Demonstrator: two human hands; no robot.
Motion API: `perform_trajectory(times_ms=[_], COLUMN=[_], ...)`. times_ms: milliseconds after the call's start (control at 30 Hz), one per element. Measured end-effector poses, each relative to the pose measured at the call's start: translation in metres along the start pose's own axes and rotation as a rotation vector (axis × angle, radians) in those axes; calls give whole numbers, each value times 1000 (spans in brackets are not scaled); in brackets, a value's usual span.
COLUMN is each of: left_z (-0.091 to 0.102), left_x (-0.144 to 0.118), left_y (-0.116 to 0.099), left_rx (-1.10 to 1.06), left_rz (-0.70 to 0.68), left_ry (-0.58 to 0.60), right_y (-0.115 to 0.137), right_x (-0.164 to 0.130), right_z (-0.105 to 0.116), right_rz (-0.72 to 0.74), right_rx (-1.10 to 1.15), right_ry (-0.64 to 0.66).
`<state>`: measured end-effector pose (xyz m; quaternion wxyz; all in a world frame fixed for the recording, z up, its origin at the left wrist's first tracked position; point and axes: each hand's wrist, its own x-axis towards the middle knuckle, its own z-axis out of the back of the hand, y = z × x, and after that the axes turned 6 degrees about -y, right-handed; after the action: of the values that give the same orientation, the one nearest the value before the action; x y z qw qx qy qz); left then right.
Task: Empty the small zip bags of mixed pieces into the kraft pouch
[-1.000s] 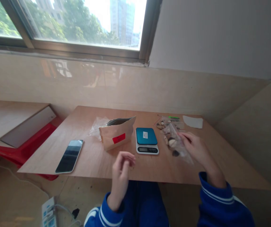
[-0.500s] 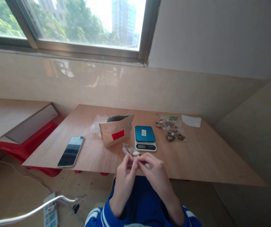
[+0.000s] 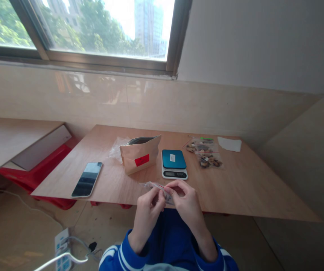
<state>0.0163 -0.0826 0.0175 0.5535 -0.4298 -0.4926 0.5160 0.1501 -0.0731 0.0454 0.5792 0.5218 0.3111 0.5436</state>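
Note:
My left hand [image 3: 147, 212] and my right hand [image 3: 187, 205] meet over the near edge of the wooden table [image 3: 249, 188]. Together they pinch a small clear zip bag [image 3: 157, 187] with a red seal strip; its contents are mostly hidden by my fingers. Just beyond my hands stands a small digital scale [image 3: 174, 164] with a teal platform. A brown paper pouch [image 3: 140, 153] with a red label stands open to the scale's left. More small clear bags holding mixed brown and white pieces [image 3: 205, 152] lie to the right of the scale.
A dark smartphone [image 3: 87, 179] lies face up at the table's left. A white paper slip [image 3: 229, 144] sits at the back right. Crumpled clear plastic [image 3: 116, 147] lies behind the pouch. A red stool [image 3: 34, 173] and a power strip [image 3: 61, 244] are on the floor at left.
My right hand picked a small bag from the pile at right and brought it to the near edge, where my left hand joined it. The bag has since turned flatter between my fingers.

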Motion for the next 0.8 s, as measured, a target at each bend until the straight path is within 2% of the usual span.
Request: perform_trajectory(times_ms=[100,133,267,367,433,467,567,633,700,800], left_z=[-2,-2,6,10,9,6,-6,-13,-16,-14], left_x=[-4,-6,-8,-3,0,1,-1,-3,-2,2], left_y=[-1,-1,0,9,19,24,35,37,38,42], left_rx=[-2,1,2,-202,-377,-459,-727,-847,-864,-783], left_rz=[29,25,-129,-202,-127,-67,145,301,394,400], left_ry=[8,23,60,-99,-202,-205,-67,-61,-172,-326], right_y=[-4,-3,11,27,34,36,33,27,23,23], right_x=[10,14,20,16,13,13,16,22,27,28], right_z=[6,9,20,25,25,24,19,17,17,20], right_rz=[73,94,191,131,56,27,-7,27,92,189], right_rx=[-142,-174,-136,54,198,253,297,235,167,130], right_ry=[-258,-308,-267,-236,-208,-181,-81,-84,-140,-176])
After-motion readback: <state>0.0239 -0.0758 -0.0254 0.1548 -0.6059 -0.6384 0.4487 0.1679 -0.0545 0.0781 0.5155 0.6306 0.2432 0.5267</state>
